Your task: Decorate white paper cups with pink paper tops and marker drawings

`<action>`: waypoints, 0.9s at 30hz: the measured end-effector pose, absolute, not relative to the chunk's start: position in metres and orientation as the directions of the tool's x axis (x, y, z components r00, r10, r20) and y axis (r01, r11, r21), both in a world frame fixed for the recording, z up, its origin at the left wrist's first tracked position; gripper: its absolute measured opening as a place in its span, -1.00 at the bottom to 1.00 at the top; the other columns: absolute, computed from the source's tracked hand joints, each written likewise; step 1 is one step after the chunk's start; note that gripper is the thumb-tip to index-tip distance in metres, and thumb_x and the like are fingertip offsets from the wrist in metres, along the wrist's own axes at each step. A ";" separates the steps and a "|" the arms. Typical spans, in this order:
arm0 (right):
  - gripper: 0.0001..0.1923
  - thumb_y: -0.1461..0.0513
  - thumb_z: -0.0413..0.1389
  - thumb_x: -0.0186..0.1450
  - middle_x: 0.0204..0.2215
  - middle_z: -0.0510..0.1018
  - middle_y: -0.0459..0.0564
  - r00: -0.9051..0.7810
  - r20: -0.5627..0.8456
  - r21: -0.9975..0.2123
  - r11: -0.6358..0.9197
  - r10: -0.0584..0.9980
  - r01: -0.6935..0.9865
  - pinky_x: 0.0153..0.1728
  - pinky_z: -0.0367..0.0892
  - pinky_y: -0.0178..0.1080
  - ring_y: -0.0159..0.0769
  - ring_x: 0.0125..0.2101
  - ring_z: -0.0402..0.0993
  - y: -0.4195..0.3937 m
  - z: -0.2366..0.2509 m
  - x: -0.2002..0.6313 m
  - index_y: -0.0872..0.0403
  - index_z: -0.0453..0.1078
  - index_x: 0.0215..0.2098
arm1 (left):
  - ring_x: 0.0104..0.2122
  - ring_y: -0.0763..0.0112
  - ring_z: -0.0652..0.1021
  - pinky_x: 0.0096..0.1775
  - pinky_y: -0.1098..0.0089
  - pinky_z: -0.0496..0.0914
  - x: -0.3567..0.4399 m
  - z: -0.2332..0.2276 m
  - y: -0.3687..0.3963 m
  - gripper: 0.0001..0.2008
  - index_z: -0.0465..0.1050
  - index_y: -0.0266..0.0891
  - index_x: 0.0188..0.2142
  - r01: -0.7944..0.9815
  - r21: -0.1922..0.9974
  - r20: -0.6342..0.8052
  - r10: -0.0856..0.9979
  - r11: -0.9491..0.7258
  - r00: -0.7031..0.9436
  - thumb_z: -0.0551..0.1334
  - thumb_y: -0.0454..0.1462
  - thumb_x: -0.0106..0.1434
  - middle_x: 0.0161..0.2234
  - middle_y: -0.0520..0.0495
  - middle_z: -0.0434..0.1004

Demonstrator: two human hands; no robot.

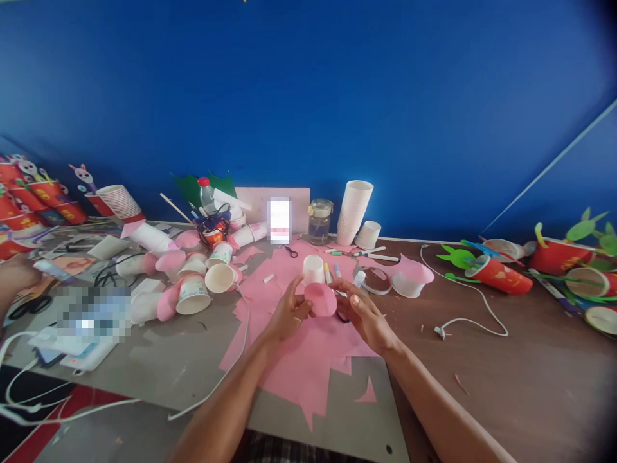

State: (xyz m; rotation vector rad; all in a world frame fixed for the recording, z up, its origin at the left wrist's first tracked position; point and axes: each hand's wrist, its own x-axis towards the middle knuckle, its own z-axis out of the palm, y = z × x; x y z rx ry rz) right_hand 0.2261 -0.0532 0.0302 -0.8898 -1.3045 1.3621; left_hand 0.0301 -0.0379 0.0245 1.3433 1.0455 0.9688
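A round pink paper piece (322, 301) is pinched at its left edge by my left hand (290, 312). My right hand (365, 316) is just to the right of that piece, fingers apart and slightly curled; whether a fingertip touches the paper's edge I cannot tell. Behind the round piece a white paper cup (313, 266) stands upside down. Under both hands lie cut and torn sheets of pink paper (303, 373). Markers (327, 272) and a glue stick (359, 278) lie close behind my right hand, and a dark scissor handle partly shows beneath it.
A tall stack of white cups (355, 209), a glass jar (320, 222) and a lit phone (279, 220) stand along the wall. Pink-and-white cups (193, 294) crowd the left. Red cup crafts (501, 275) and a white cable (482, 321) lie right. Another person's hand (19, 280) is far left.
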 end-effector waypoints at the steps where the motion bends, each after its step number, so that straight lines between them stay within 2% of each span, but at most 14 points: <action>1: -0.41 -0.17 0.04 0.26 0.01 0.48 0.10 -0.275 0.097 -0.971 0.030 0.957 -0.239 -0.14 0.40 -0.12 -0.13 -0.09 0.48 -0.054 0.029 0.225 -0.03 0.34 0.10 | -0.45 0.45 0.45 -0.36 0.40 0.27 0.031 0.027 -0.039 -0.24 -0.12 -0.29 0.31 0.027 0.999 -0.040 0.958 0.034 0.284 0.20 -0.18 0.21 -0.47 0.07 0.44; 3: -0.40 -0.15 0.10 0.24 0.14 0.39 0.07 -0.349 0.054 -0.958 -0.049 0.936 -0.281 -0.01 0.33 -0.07 -0.10 0.05 0.39 -0.056 0.028 0.225 -0.09 0.30 0.15 | -0.49 0.48 0.42 -0.38 0.41 0.25 0.033 0.029 -0.040 -0.21 -0.13 -0.28 0.31 0.007 0.998 -0.067 0.951 0.068 0.303 0.22 -0.19 0.19 -0.51 0.10 0.42; 6: -0.36 -0.11 0.20 0.18 0.15 0.39 0.04 -0.380 0.046 -0.969 -0.050 0.924 -0.241 0.06 0.28 -0.08 -0.11 0.12 0.31 -0.058 0.028 0.224 -0.10 0.30 0.16 | -0.52 0.50 0.41 -0.41 0.43 0.23 0.035 0.028 -0.041 -0.21 -0.12 -0.24 0.31 -0.007 0.995 -0.088 0.939 0.096 0.333 0.23 -0.20 0.20 -0.54 0.13 0.41; 10: -0.45 -0.09 0.22 0.17 -0.14 0.56 0.03 -0.403 0.077 -0.988 0.015 0.912 -0.154 -0.12 0.36 -0.18 -0.13 -0.09 0.43 -0.059 0.030 0.220 0.02 0.42 0.01 | -0.53 0.49 0.43 -0.43 0.44 0.24 0.037 0.026 -0.043 -0.20 -0.15 -0.24 0.32 -0.016 0.995 -0.086 0.925 0.099 0.369 0.24 -0.17 0.20 -0.56 0.12 0.44; 12: -0.56 -0.07 0.22 0.18 -0.34 0.57 -0.02 -0.342 0.068 -0.995 0.042 0.937 -0.085 -0.22 0.35 -0.23 -0.18 -0.24 0.45 -0.059 0.028 0.219 0.07 0.49 -0.15 | -0.52 0.47 0.45 -0.42 0.43 0.25 0.036 0.026 -0.043 -0.19 -0.16 -0.25 0.32 -0.024 0.996 -0.069 0.920 0.085 0.386 0.24 -0.13 0.22 -0.54 0.10 0.46; 14: -0.60 -0.07 0.21 0.18 -0.46 0.53 -0.06 -0.246 0.040 -0.997 0.023 0.969 -0.074 -0.28 0.33 -0.24 -0.24 -0.34 0.44 -0.058 0.024 0.217 0.09 0.50 -0.29 | -0.51 0.47 0.45 -0.41 0.42 0.28 0.034 0.026 -0.043 -0.25 -0.11 -0.27 0.31 -0.027 0.999 -0.021 0.917 0.034 0.397 0.19 -0.07 0.26 -0.53 0.07 0.47; 17: -0.59 -0.10 0.22 0.16 -0.49 0.52 -0.06 -0.129 -0.047 -0.974 -0.074 0.991 -0.215 -0.32 0.33 -0.23 -0.27 -0.40 0.42 -0.056 0.021 0.215 0.09 0.48 -0.35 | -0.46 0.45 0.45 -0.35 0.39 0.31 0.029 0.023 -0.038 -0.41 0.09 -0.28 0.25 0.079 0.989 0.097 0.949 -0.126 0.301 0.10 -0.05 0.32 -0.49 0.02 0.47; 19: -0.59 -0.08 0.27 0.10 -0.49 0.53 -0.05 -0.092 -0.115 -0.931 -0.140 0.989 -0.337 -0.36 0.34 -0.22 -0.26 -0.41 0.44 -0.054 0.023 0.215 0.08 0.46 -0.36 | -0.39 0.41 0.46 -0.31 0.37 0.33 0.025 0.018 -0.034 -0.50 0.21 -0.25 0.19 0.234 0.943 0.196 0.962 -0.238 0.188 0.12 -0.11 0.31 -0.41 -0.02 0.49; 21: -0.59 -0.04 0.33 0.03 -0.48 0.54 -0.05 -0.057 -0.171 -0.891 -0.179 0.984 -0.417 -0.39 0.34 -0.22 -0.24 -0.41 0.46 -0.052 0.026 0.215 0.07 0.45 -0.34 | -0.33 0.37 0.48 -0.24 0.32 0.37 0.022 0.013 -0.029 -0.57 0.30 -0.23 0.11 0.358 0.879 0.283 0.948 -0.316 0.144 0.14 -0.18 0.27 -0.32 -0.07 0.52; 24: -0.58 0.02 0.37 -0.02 -0.47 0.55 -0.07 0.021 -0.226 -0.877 -0.194 0.974 -0.439 -0.46 0.32 -0.27 -0.27 -0.42 0.46 -0.047 0.027 0.217 0.07 0.45 -0.30 | -0.17 0.27 0.50 -0.08 0.20 0.39 0.020 0.006 -0.022 -0.64 0.36 -0.21 0.03 0.433 0.829 0.350 0.932 -0.354 0.093 0.16 -0.24 0.24 -0.18 -0.14 0.53; 27: -0.57 -0.02 0.31 0.02 -0.48 0.53 -0.07 0.029 -0.220 -0.887 -0.188 0.975 -0.421 -0.60 0.23 -0.33 -0.32 -0.51 0.41 -0.037 0.028 0.217 0.09 0.45 -0.29 | -0.01 0.20 0.47 0.03 0.12 0.35 0.019 0.000 -0.015 -0.63 0.35 -0.20 0.03 0.415 0.845 0.347 0.937 -0.336 0.051 0.19 -0.24 0.22 -0.02 -0.20 0.48</action>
